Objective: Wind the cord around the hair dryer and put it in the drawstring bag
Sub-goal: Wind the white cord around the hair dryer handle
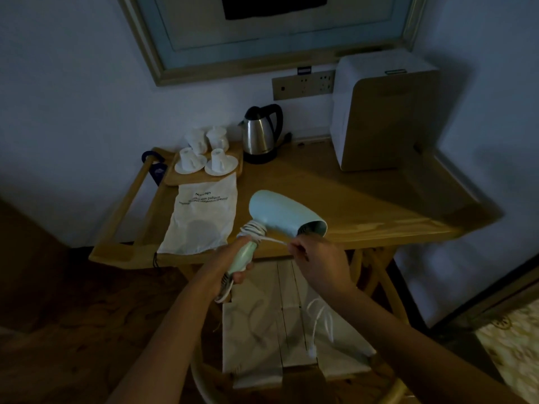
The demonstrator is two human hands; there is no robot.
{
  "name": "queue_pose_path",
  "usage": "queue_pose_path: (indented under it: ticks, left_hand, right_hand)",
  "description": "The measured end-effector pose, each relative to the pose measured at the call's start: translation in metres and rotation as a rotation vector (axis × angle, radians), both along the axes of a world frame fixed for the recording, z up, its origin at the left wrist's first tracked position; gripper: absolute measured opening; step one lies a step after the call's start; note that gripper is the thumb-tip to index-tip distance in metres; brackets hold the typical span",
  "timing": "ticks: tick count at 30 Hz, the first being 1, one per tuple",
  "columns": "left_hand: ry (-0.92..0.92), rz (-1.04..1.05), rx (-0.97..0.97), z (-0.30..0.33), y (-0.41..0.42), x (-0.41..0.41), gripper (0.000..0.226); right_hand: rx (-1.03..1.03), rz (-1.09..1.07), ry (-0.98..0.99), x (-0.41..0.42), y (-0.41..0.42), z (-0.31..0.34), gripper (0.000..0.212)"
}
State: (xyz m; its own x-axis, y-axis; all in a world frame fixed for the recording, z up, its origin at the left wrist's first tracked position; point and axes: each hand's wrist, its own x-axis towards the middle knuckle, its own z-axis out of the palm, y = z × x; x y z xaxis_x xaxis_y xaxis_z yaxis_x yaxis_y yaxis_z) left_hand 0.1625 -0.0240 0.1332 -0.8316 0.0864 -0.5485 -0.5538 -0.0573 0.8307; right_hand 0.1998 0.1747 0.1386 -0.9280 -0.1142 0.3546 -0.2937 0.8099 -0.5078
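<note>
A pale green hair dryer [280, 212] is held over the front edge of the wooden table [364, 199], nozzle pointing right. My left hand [233, 258] grips its handle from below. Several turns of white cord [253, 230] wrap the top of the handle. My right hand [318, 255] pinches the cord just right of the handle, pulled taut. The loose rest of the cord [319, 319] hangs below my right hand, ending in the plug. The white drawstring bag [204, 220] lies flat on the table, left of the dryer.
A steel kettle [261, 135] stands at the back, with a wooden tray of white cups [204, 158] to its left. A white box-shaped appliance [385, 115] fills the back right. A chair with a pale cushion [280, 325] stands under my hands.
</note>
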Motion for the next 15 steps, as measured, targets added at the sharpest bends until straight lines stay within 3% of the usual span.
queue_pose_path:
  ticks: [3,8,13,15]
  left_hand:
    - [0.053,0.027,-0.026,-0.004,0.001,0.002,0.044]
    - [0.054,0.123,-0.089,0.009,-0.004,-0.011,0.044]
    - [0.108,0.24,0.051,0.029,-0.032,-0.023,0.042]
    - [0.117,0.291,0.114,0.037,-0.046,-0.029,0.042]
  right_hand:
    - [-0.133,0.052,-0.094,0.001,0.0,-0.009,0.019]
    - [-0.422,0.329,-0.571,-0.007,0.019,-0.029,0.016]
    - [-0.178,0.32,-0.692,-0.023,0.069,-0.05,0.013]
    - [-0.208,0.266,-0.709,-0.027,0.088,-0.058,0.016]
